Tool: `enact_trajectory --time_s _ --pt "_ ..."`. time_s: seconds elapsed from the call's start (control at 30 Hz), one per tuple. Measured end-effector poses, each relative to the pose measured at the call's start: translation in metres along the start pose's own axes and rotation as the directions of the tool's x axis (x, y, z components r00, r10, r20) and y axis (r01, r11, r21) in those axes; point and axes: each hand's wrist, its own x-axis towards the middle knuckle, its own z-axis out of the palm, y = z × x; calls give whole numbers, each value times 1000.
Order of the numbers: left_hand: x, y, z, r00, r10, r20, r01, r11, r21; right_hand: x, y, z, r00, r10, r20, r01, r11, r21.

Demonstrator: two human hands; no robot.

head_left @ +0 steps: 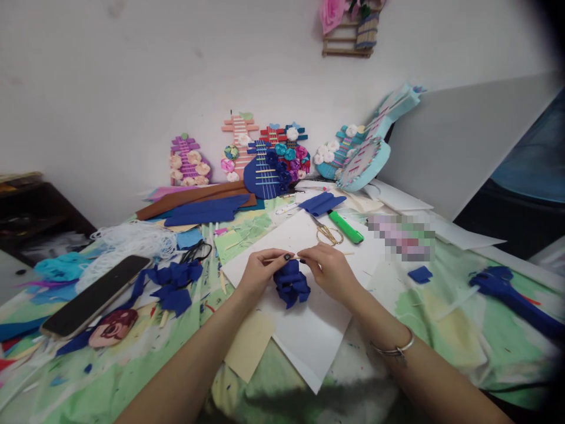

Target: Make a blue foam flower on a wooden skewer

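Above the white paper (pixel 309 338), my left hand (pixel 261 272) and my right hand (pixel 327 268) meet with their fingertips close together in a pinch. Just below the fingertips hangs a dark blue crepe-paper flower (pixel 291 284), with ruffled, folded petals. Both hands seem to grip its upper end, though the fingers hide the exact hold. Gold-handled scissors (pixel 330 234) lie beyond my right hand, beside a green utility knife (pixel 346 227). A blue sheet of crepe paper (pixel 322 204) rests behind them.
Left of my arm lie a phone (pixel 99 294), blue paper scraps (pixel 174 285) and white cord (pixel 128 247). A blue glue gun (pixel 516 297) sits at the right. Decorated lute-shaped crafts (pixel 262 176) lean along the wall. A beige card (pixel 251 344) lies near my left forearm.
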Motion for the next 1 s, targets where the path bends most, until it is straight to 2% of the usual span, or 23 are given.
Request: enact_trajectory --time_s 0.17,0.5,0.77,1.0 --pt "-2 4 3 998 -20 -57 21 999 24 0 0 1 999 -37 -25 36 999 -39" --pt "-5 10 7 995 39 -91 -34 998 53 2 -1 0 992 -75 -99 71 997 -39" --pt "-4 11 6 992 78 -98 -74 996 49 2 0 -2 993 -52 -103 48 998 -40" --pt "-4 9 7 994 93 -59 -89 994 63 2 -8 -4 998 41 -56 -44 998 -46"
